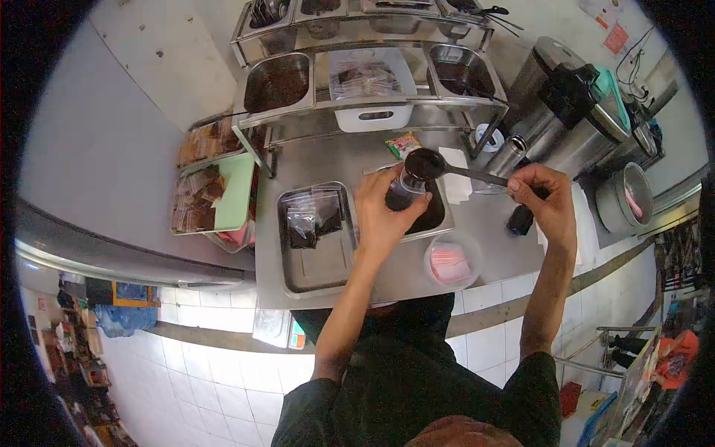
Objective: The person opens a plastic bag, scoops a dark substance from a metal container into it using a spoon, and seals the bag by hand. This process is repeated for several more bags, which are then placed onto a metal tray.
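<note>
My left hand is closed around a small clear plastic container or bag; its exact kind is hard to make out. Right above its mouth sits the dark-filled bowl of a ladle. The ladle's long dark handle is pinched in the fingers of my right hand, off to the right. Beneath my left hand is a steel pan, with dark contents partly hidden by the hand. To the left, a steel tray holds several small clear bags of dark filling.
A round tub of pink-and-white packets stands at the counter's front edge. Behind are a small green packet and a rack with steel pans. Large steel pots stand at right, a green tray with filled bags at left.
</note>
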Demonstrator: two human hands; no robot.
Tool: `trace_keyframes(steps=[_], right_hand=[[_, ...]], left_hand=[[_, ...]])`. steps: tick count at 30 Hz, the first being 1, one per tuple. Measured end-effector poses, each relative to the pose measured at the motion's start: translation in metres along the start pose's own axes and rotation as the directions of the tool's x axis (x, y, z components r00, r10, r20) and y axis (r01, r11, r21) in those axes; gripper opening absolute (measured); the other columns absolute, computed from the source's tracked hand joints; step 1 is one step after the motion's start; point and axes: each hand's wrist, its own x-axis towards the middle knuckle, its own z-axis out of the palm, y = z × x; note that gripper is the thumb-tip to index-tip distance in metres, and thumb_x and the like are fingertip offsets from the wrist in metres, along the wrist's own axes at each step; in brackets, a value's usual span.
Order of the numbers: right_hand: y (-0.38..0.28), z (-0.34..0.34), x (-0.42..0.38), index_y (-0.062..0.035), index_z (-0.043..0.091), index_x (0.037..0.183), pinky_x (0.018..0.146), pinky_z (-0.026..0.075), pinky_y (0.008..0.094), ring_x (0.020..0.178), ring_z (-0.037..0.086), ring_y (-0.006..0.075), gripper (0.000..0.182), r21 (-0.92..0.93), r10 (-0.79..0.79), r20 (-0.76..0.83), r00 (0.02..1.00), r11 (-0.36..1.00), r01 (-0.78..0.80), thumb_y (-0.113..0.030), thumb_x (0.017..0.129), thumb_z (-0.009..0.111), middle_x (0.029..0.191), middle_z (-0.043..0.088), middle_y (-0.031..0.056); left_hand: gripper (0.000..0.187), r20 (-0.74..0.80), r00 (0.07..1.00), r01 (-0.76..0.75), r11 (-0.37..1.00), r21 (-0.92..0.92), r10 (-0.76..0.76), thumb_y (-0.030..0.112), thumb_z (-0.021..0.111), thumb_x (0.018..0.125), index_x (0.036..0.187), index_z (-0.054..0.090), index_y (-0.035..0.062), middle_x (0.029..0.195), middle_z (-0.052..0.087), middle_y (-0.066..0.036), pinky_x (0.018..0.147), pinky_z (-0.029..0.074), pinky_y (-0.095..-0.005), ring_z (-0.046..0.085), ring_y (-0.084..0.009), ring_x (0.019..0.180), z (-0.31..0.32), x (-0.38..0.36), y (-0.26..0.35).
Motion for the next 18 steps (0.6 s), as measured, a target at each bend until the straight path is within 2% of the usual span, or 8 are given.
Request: trace_keyframes(steps=[7,12,15,18], right_hand=[[-0.014,-0.004,-0.003,-0.0010,0.072,0.087,0.067,0.049,0.0254,0.072,0.062,0.0084,0.013,-0.139,-0.054,-0.027,0.998,0.989,0.050,-0.012,0.089,0.079,0.078,0.069,0.0016],[-0.019,0.002,-0.007,-0.0004,0.072,0.089,0.068,0.050,0.0261,0.072,0.062,0.0093,0.014,-0.135,-0.093,-0.070,0.993,0.987,0.083,-0.013,0.088,0.080,0.079,0.070,0.0032],[-0.020,0.001,-0.010,-0.0004,0.073,0.089,0.068,0.050,0.0266,0.073,0.063,0.0105,0.014,-0.172,-0.115,-0.069,0.991,0.980,0.102,-0.012,0.087,0.080,0.080,0.070,0.0049],[-0.023,0.004,-0.012,-0.0008,0.073,0.090,0.068,0.050,0.0273,0.074,0.064,0.0123,0.014,-0.227,-0.161,-0.090,0.983,0.964,0.137,-0.012,0.086,0.080,0.081,0.070,0.0067]], left_hand=[[0.054,-0.019,1.000,-0.021,1.000,-0.006,0.020,0.022,0.091,0.065,0.110,0.071,0.0009,0.103,0.070,-0.016,0.087,0.051,-0.0433,0.066,-0.0339,0.096,0.002,-0.001,-0.002],[0.056,-0.001,1.000,-0.010,0.999,0.049,0.010,0.026,0.093,0.066,0.110,0.071,0.0000,0.105,0.071,-0.017,0.089,0.053,-0.0412,0.067,-0.0327,0.099,-0.002,0.001,0.003],[0.055,-0.033,0.999,-0.026,1.000,0.010,0.027,0.023,0.091,0.065,0.111,0.070,0.0015,0.103,0.070,-0.015,0.086,0.050,-0.0454,0.064,-0.0348,0.098,0.002,-0.001,-0.001],[0.054,-0.031,0.999,-0.025,1.000,-0.013,0.024,0.023,0.090,0.065,0.111,0.070,0.0009,0.104,0.069,-0.016,0.086,0.050,-0.0454,0.064,-0.0349,0.099,0.003,0.000,-0.001]])
